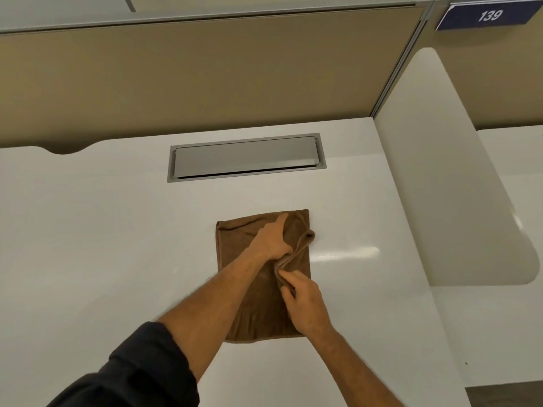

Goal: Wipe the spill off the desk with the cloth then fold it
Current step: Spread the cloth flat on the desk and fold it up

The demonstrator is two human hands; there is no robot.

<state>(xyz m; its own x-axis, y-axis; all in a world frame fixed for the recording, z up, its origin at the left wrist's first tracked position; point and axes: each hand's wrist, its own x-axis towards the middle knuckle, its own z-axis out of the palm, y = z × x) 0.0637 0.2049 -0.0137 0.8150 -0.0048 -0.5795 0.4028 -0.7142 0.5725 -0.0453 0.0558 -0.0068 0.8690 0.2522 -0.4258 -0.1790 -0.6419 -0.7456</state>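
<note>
The scene was an office cubicle: a white desk (102, 245) backed by a tan partition (205, 83), a closed grey cable hatch (246, 157) set into the desktop, a white divider panel (440, 186) on the right, and a blue number plate reading 139 (487, 16) above it. The left hand (271, 240), its forearm crossing in from a dark sleeve (141, 368), lay on the far half of the brown cloth (252, 312), the forefinger stretched toward the far edge and the other fingers curled into a raised ridge of fabric along the right side. Just nearer, the right hand (305, 306) pinched the same ridge between thumb and fingertips. The cloth itself lay flat in the middle of the desk, in front of the hatch, a tall rectangle with its right edge bunched up under both hands. A faint streak just beside that edge might have been damp or only glare; I could not tell. Wiping looked finished, and the fold appeared to be the step in hand. The next move would call for carrying the gathered right edge over to the left edge, keeping the corners matched, then pressing the crease flat.
</note>
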